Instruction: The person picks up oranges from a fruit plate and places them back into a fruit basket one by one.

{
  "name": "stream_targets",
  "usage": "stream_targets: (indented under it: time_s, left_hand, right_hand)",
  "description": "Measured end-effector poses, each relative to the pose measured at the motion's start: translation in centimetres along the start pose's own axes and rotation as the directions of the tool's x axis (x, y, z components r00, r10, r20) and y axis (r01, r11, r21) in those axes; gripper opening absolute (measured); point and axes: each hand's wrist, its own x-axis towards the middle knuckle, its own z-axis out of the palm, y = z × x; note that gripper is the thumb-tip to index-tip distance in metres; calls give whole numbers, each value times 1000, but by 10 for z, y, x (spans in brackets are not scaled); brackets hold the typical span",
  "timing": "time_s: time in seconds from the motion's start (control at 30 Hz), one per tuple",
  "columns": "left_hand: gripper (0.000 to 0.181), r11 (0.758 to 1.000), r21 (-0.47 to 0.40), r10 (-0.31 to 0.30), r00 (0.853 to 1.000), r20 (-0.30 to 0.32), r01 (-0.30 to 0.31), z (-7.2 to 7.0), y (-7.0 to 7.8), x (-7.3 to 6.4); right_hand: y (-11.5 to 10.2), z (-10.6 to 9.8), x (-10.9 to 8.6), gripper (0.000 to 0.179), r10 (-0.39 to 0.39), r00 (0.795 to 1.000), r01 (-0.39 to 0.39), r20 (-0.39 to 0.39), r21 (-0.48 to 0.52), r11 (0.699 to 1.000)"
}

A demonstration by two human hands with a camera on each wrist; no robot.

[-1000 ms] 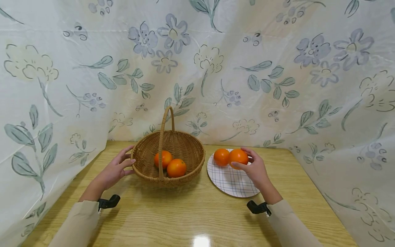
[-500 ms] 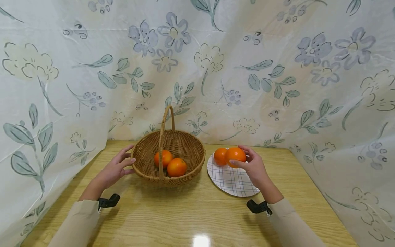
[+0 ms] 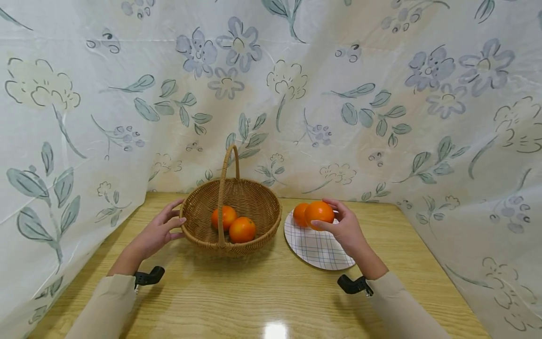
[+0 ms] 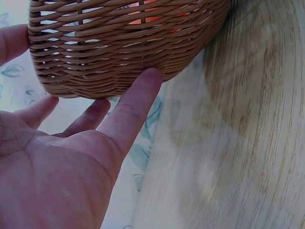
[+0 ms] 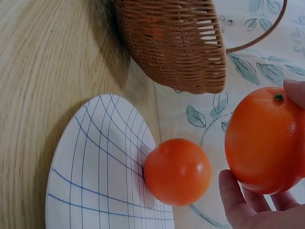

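Note:
A wicker basket point(image 3: 261, 226) stands on the table with two oranges point(image 3: 242, 230) inside. My left hand point(image 3: 154, 233) holds its left rim; in the left wrist view the thumb presses on the woven side point(image 4: 114, 57), and the other fingertips are partly hidden at its edge. My right hand point(image 3: 348, 230) grips an orange point(image 3: 319, 215) between thumb and fingers. In the right wrist view this orange point(image 5: 267, 143), with a green stem nub, is apart from another orange point(image 5: 177, 171) that rests on the white checked plate point(image 3: 317, 249).
The basket's tall handle point(image 3: 222, 197) arches over its middle. The plate lies just right of the basket on the wooden table point(image 3: 237, 301). A floral cloth point(image 3: 296, 117) hangs behind and along both sides. Each wrist carries a black camera mount point(image 3: 149, 276).
My right hand has shifted slightly left with its orange, which now covers more of the orange on the plate. The left hand and basket stay in place.

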Motion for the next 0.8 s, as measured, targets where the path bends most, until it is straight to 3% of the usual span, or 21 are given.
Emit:
stream_targets:
  time_s: [0.8]
  left_hand:
    - [69, 1000, 1, 7, 1000, 4, -7, 0, 3, -3]
  right_hand:
    - [-24, 29, 2, 72, -75, 996, 73, 56, 39, 997]
